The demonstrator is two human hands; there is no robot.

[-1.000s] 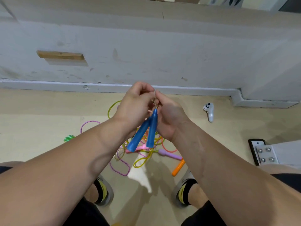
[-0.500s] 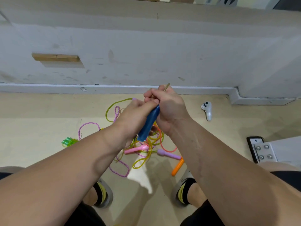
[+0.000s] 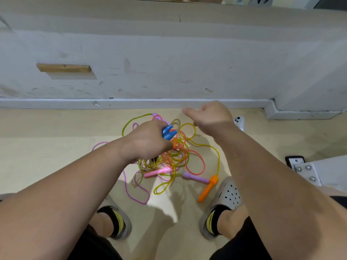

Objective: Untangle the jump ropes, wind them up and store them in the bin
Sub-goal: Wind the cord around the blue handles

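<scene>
- Gripping two blue handles (image 3: pixel 169 132) tight in the left hand (image 3: pixel 148 141), middle of the frame, tips poking out to the right.
- Right hand (image 3: pixel 211 117) up and to the right of that, back facing up, fingers tucked under and hidden; cannot tell if holding anything.
- Under both hands, on the floor: a messy pile of ropes (image 3: pixel 177 156), with yellow, orange-pink and purple loops all mixed up.
- At the low edge of the pile: a pink handle (image 3: pixel 157 172), a purple handle (image 3: pixel 195 177) and, just beside it, an orange handle (image 3: pixel 207 189).
- Peeking out behind the right hand: a white controller (image 3: pixel 239 122).
</scene>
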